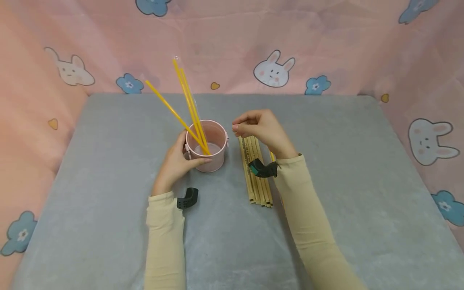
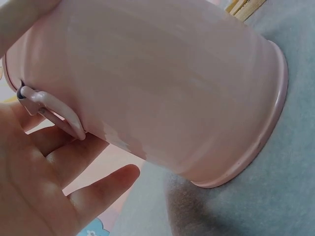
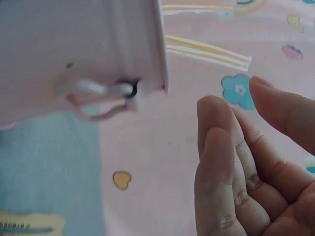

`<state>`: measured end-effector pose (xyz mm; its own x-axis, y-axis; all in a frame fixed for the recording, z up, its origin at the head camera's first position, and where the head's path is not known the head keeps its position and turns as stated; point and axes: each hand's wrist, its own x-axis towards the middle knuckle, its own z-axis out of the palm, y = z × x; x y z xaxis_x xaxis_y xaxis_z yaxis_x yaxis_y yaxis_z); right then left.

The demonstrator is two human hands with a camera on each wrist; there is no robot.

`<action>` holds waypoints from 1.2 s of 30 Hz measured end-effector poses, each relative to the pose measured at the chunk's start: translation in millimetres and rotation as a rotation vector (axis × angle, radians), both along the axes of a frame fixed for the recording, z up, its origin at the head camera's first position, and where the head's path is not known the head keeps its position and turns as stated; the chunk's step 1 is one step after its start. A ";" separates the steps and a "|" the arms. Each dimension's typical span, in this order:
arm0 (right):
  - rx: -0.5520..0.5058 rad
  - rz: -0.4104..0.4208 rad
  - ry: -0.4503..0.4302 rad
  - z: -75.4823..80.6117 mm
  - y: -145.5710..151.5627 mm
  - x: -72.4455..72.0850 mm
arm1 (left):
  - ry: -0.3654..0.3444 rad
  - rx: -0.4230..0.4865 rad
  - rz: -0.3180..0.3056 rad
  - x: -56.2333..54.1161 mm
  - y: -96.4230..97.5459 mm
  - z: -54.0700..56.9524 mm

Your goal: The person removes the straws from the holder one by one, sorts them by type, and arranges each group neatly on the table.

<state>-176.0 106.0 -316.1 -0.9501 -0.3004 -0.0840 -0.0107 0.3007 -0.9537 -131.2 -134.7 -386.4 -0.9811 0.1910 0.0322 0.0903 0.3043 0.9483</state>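
My left hand [image 1: 177, 161] grips a small pink bucket [image 2: 162, 83] from its left side, thumb across the front and fingers at the side handle [image 2: 56, 110]. Yellow straws [image 1: 186, 94] stand in the bucket and lean up to the left over its rim; two of them share a clear wrapper. To the right of the bucket, my right hand [image 1: 262, 129] hovers with nothing between thumb and fingers. In the right wrist view its fingers [image 3: 214, 162] are bent softly, apart from the thumb [image 3: 285, 110]. The bucket's side handle [image 3: 93, 96] shows close by there.
Several paper-wrapped sticks [image 1: 255, 177] lie side by side on the grey tabletop [image 1: 348, 193], partly under my right wrist. Something yellow [image 1: 272, 156] peeks out beside that wrist, mostly hidden by the arm. A pink curtain with bunnies [image 1: 214, 40] surrounds the table's back and sides.
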 end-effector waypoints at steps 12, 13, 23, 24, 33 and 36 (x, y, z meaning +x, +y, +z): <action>-0.046 0.039 0.001 8.8 -32.7 -13.9 | -0.010 -0.004 0.001 -0.9 -0.9 -0.7; -0.054 0.038 -0.001 9.0 -35.3 -15.5 | -0.010 -0.003 -0.001 -0.8 -0.9 -0.2; -0.113 0.030 0.008 6.7 -53.5 -31.1 | 0.000 -0.012 -0.005 0.1 -0.8 2.1; -0.115 0.027 0.006 6.4 -54.5 -32.1 | 0.000 -0.014 -0.007 -0.2 -0.6 1.7; -0.115 0.006 0.001 3.5 -65.4 -39.7 | -0.007 -0.006 -0.009 0.2 -0.8 2.5; -0.107 -0.003 0.011 2.0 -68.9 -42.4 | -0.012 -0.009 -0.007 0.4 -1.3 2.7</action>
